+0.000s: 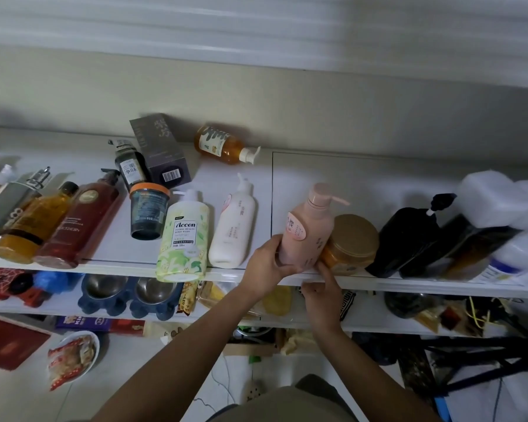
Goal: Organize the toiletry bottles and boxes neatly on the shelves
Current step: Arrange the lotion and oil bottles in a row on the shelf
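Hands at the front edge of the top shelf (363,166), both on a pink pump bottle (305,229). Left hand (264,269) wrapped around the bottle's lower left side and base, fingers curled under it, gripping. Right hand (323,292) lower down at the shelf lip, fingertips touching the bottle's bottom right corner; hard to tell whether grasping or just steadying. Bottle upright with a slight lean, pump nozzle pointing right, base at the shelf's front edge.

Just right of it and touching, a gold-lidded jar (349,243) lying tipped on its side, then a black pump bottle (406,239) and blurred white containers (500,199) at the far right.

To the left, a white lotion bottle (233,226) and a green floral body wash bottle (183,239) with its base overhanging the shelf edge. Beside that, a dark jar with an orange lid (148,211). Further left, a red-brown pump bottle (83,220) and an amber bottle (35,223) side by side. Toward the back wall, a dark grey box (160,150) leaning, a small dark spray bottle (130,166) against it, and an orange pump bottle (224,146) flat on its side, apart from the rest.

On the shelf below, two metal bowls (131,289) in a blue holder.
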The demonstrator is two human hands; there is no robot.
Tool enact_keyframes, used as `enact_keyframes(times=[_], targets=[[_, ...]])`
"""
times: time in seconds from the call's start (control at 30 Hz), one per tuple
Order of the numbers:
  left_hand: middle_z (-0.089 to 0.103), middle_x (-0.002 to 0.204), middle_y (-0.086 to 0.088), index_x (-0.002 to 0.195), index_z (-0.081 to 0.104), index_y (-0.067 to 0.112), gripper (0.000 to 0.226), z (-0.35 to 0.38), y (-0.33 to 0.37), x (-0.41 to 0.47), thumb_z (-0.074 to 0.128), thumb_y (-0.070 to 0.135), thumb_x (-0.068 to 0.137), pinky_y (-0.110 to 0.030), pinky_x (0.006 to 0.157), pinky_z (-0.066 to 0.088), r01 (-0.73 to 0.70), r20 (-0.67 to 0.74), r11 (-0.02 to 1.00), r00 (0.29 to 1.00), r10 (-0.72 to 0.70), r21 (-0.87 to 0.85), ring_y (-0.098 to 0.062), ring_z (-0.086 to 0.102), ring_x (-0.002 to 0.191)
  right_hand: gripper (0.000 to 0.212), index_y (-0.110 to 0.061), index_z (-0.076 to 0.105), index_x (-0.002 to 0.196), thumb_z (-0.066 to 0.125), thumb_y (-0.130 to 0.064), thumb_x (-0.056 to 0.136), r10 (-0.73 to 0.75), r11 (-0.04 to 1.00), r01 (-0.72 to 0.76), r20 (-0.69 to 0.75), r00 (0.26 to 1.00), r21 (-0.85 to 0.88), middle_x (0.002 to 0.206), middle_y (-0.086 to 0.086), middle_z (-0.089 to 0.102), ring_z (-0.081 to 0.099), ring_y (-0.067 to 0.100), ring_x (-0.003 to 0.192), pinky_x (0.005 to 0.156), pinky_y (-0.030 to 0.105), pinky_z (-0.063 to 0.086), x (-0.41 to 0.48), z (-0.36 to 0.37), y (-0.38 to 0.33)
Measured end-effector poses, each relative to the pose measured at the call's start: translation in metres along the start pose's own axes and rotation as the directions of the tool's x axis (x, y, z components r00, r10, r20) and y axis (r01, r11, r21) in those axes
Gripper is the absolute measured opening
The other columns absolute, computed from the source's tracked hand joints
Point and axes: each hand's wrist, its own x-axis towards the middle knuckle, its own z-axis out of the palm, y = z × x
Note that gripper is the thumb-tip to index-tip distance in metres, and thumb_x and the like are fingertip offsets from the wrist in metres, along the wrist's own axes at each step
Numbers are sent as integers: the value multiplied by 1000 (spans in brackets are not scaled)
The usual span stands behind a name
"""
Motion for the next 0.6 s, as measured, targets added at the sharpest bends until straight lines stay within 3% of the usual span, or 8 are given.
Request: enact_keyframes(times=[0.1,0.17,0.33,0.47,0.53,0.6], targets=[[66,110,0,119,52,17,64,2,-2,-3,81,33,65,-43,83,53,15,-10,1000,1000,-15,-6,-19,62,97,55,-22,57,126,55,8,80,-2,1000,2,4,1000,-20,121,1,62,58,17,102,91,36,50,-1,-1,2],[66,111,0,122,52,17,63,3,-2,-5,82,29,67,-43,84,53,14,-10,1000,1000,-14,-13,-19,62,97,56,-21,56,126,55,8,79,-1,1000,1,-2,1000,-24,122,2,62,58,19,104,94,36,48,-3,-1,2],[65,116,-1,125,50,16,67,2,2,-8,77,35,67,-42,86,54,18,0,1000,1000,-18,-18,-21,62,103,52,-19,55,128,57,4,82,0,1000,1,17,1000,-16,122,0,60,55,17,109,92,28,45,-6,-2,1],[65,111,-5,121,52,13,49,-3,5,-11,73,16,77,-40,83,53,-19,42,988,999,13,151,-25,62,100,40,-16,62,114,50,8,83,29,995,-21,-78,997,100,111,-2,62,57,7,91,70,3,41,-13,0,-1],[65,108,-6,117,56,12,38,-11,7,-18,62,4,81,-37,80,54,-95,-36,964,994,107,248,-26,62,96,31,-16,64,96,51,10,83,56,988,-39,-109,993,151,101,0,65,60,14,93,68,5,43,-19,3,-1],[65,106,-10,113,62,8,38,-26,9,-25,55,-6,78,-32,76,53,-141,-259,942,939,225,306,-26,62,92,24,-15,66,87,55,6,84,66,984,-67,15,998,164,97,-1,67,62,16,95,78,13,46,-24,10,-3]])
